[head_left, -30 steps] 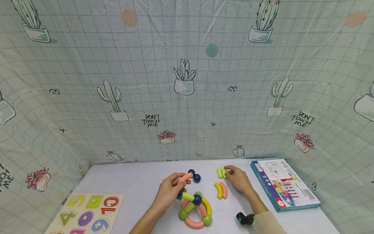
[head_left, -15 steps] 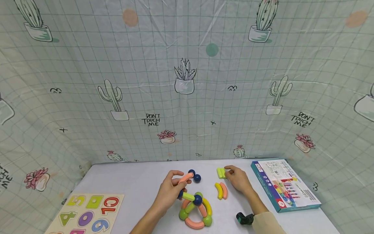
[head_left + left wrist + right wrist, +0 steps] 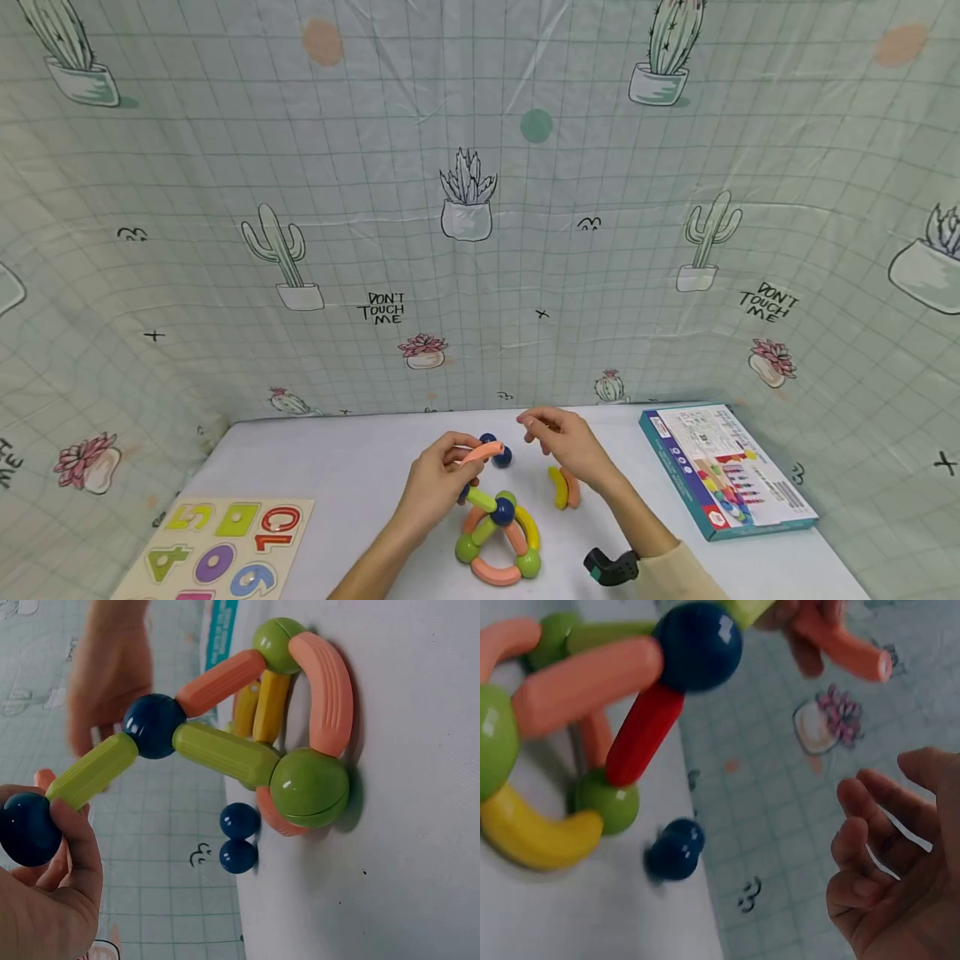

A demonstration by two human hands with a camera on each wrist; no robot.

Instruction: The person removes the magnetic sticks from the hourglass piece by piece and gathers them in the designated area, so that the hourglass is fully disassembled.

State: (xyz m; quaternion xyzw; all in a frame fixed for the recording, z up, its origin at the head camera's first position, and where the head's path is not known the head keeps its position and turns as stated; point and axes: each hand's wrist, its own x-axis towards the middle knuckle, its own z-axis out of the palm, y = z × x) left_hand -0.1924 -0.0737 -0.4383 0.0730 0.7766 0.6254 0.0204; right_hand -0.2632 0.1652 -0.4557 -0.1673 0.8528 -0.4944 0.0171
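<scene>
My left hand [image 3: 431, 487] pinches a curved orange stick [image 3: 483, 452], whose bare end points right. At its thumb, in the left wrist view, a blue ball [image 3: 28, 829] caps a light-green rod [image 3: 94, 772]. That rod runs to the blue top ball [image 3: 154, 726] of a pyramid of sticks, with green balls [image 3: 310, 786] at its base corners on the table. One leg is a red stick [image 3: 645, 739], seen in the right wrist view. My right hand [image 3: 573, 446] hovers with loosely bent fingers and nothing between them, across from the orange stick.
Two loose blue balls [image 3: 502, 457] lie behind the pyramid. A yellow curved stick [image 3: 558, 487] and an orange one [image 3: 573, 490] lie below the right hand. At the right is a toy box [image 3: 735, 475]; at the left, a number puzzle board [image 3: 244, 550].
My right hand has left the two short light-green sticks and moved left toward the left hand; it now hides their spot. The left hand keeps its grip almost in place.
</scene>
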